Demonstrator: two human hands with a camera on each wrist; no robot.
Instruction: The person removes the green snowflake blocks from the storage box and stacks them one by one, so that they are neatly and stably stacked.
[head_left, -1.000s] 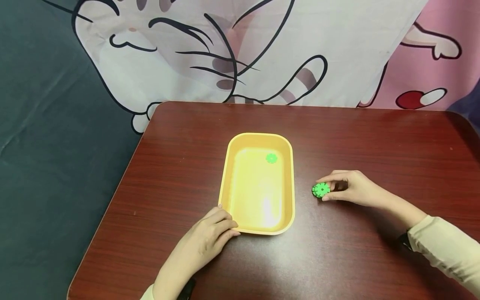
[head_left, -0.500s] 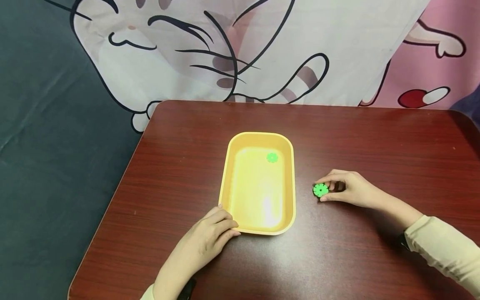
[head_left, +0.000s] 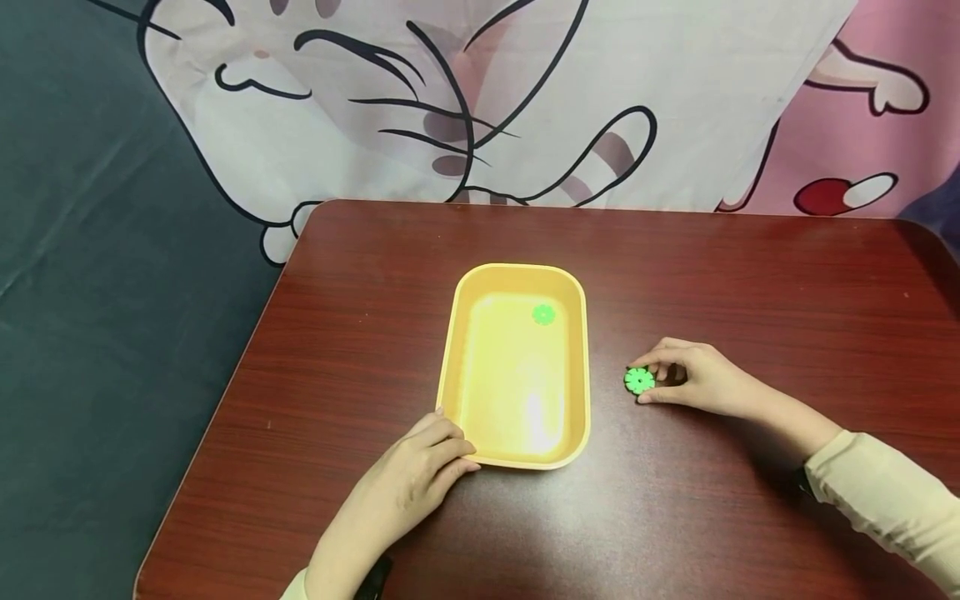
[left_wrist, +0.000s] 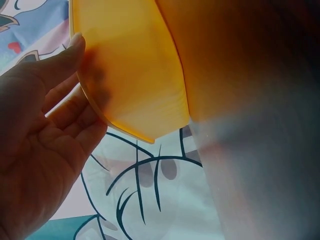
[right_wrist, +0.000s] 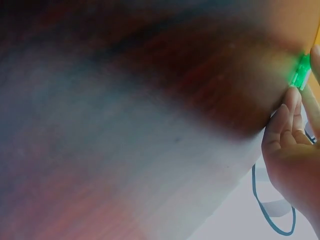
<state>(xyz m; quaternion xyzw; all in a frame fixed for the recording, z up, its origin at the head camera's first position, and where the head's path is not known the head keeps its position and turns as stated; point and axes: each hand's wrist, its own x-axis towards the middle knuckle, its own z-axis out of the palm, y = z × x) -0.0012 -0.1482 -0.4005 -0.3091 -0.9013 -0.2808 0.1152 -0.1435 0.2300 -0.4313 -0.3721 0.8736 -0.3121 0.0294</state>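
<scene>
My right hand [head_left: 697, 377] pinches a green notched interlocking disc [head_left: 640, 381] between thumb and fingers, just above or on the table to the right of the tray. In the right wrist view the disc [right_wrist: 301, 72] shows edge-on and thick; whether it is a stack I cannot tell. A yellow plastic tray [head_left: 447, 358] lies in the middle, and my left hand [head_left: 412, 471] grips its near left corner. Inside the tray, toward the far right, lies another flat green disc [head_left: 543, 314]. The left wrist view shows fingers and thumb at the tray's wall [left_wrist: 135, 65].
The dark red-brown table [head_left: 360, 333] has a rounded far left corner and a glossy surface. Behind it hangs a cloth [head_left: 697, 100] with printed cartoon cats, and a dark green surface [head_left: 112, 375] lies to the left.
My right hand has shifted slightly left with the green disc, whose visible face has turned a little. The left hand and the tray stay in place.
</scene>
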